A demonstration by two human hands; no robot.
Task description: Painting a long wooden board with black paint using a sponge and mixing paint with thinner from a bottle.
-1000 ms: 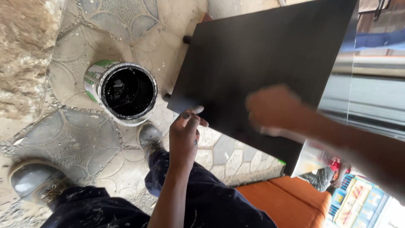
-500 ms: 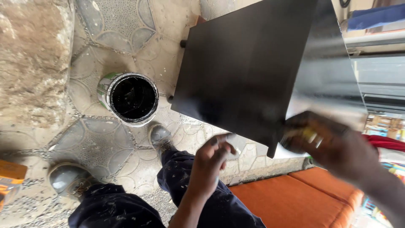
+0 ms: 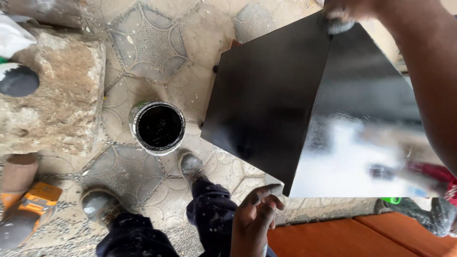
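A black painted box stands on the paved ground, with a glossy wet face on its right that reflects light. My right hand is at the box's far top edge, closed on a small grey pad that is blurred; my forearm runs down the right of the view. Low in the middle, my left hand hovers just below the box's near corner, fingers apart and holding nothing. An open tin of black paint sits on the ground to the left of the box.
A rough stone block lies at the left. An orange power tool and a brown cylinder are at the lower left. My shoes stand near the tin. An orange cushion fills the lower right.
My right hand swept from the box's near right edge up to its far top edge. My left hand dropped back below the near corner. The view shifted, showing more of the glossy face.
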